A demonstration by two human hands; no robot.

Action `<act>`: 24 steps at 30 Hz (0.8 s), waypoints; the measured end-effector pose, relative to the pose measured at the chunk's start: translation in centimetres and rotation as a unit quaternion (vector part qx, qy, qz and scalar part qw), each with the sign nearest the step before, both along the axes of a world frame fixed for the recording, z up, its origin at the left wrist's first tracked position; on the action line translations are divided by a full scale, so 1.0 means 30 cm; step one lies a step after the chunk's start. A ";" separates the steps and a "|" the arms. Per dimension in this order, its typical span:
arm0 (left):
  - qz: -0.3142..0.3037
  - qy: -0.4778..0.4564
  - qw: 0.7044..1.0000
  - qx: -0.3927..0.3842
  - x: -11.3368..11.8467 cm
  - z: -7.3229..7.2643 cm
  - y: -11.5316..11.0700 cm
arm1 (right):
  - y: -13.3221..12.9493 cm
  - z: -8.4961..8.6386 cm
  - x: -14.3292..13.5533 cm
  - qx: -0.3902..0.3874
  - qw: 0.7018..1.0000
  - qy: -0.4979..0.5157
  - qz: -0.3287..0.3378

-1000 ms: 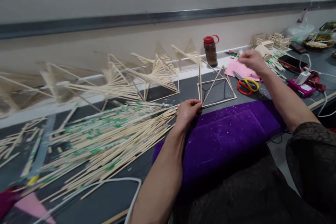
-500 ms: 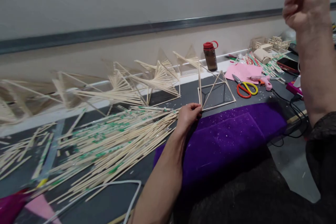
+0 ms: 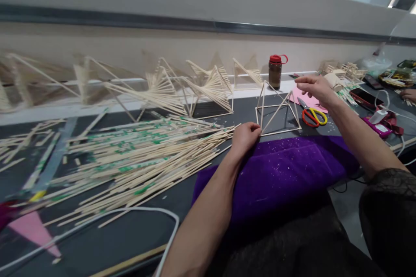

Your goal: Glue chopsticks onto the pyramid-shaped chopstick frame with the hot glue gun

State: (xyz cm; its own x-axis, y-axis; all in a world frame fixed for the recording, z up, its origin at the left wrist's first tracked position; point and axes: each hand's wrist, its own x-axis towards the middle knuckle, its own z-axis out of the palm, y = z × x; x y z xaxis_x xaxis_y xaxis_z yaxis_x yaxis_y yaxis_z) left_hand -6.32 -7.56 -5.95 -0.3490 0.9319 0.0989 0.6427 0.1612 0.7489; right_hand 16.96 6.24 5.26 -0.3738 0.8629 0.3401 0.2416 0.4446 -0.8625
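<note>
The pale, angular wooden-stick frame point(image 3: 276, 113) extends rightward from the left hand point(image 3: 245, 140), pinching its near-left corner. The right hand point(image 3: 316, 88), unclenched, hovers to its right.

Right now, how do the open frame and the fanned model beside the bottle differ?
The open frame has a few widely spaced sticks; the fanned model packs many closely together. The left hand touches the open frame's near corner; no hand touches the fanned model. Both are built from pale sticks.

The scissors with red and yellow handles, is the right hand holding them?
No, the scissors lie on the dark grey table, and the right hand has no fingers on their handles.
</note>
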 end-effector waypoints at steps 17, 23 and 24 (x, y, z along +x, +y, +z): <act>-0.006 0.098 0.993 -0.064 0.034 0.050 -0.009 | -0.011 -0.042 -0.033 0.045 0.998 -0.016 0.041; -0.007 0.097 0.993 -0.068 0.040 0.057 -0.015 | -0.012 -0.038 -0.031 0.047 0.998 -0.010 0.035; -0.007 0.098 0.993 -0.069 0.040 0.056 -0.014 | -0.013 -0.039 -0.030 0.045 0.999 -0.009 0.027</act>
